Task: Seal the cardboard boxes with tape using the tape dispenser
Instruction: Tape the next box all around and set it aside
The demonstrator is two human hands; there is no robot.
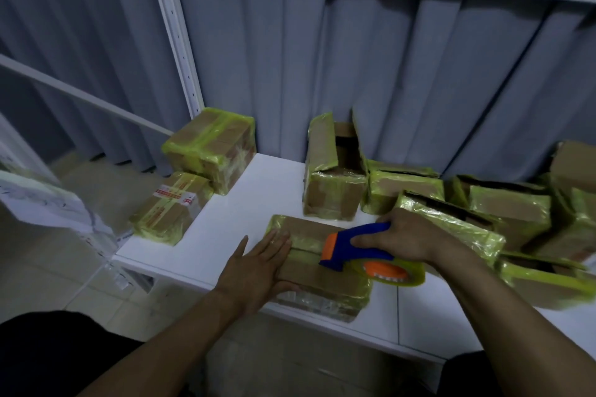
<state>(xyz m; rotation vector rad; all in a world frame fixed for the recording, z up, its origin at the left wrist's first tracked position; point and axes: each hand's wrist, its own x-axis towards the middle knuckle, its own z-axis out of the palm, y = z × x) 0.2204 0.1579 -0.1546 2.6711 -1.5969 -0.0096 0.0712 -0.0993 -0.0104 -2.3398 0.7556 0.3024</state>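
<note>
The cardboard box [322, 287] lies flat right at the front edge of the white shelf [225, 229]. R hand [406, 238] grips the blue & orange tape dispenser [351, 248] on top of the box. L hand [258, 267] is open, flat on the box's left end. Best: press down w/ L hand, pull tape straight along the middle. Bare shelf lies to the left; open boxes [335, 177] crowd the back & right.

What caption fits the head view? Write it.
Left hand presses the box; right hand holds the tape dispenser on its top.
</note>
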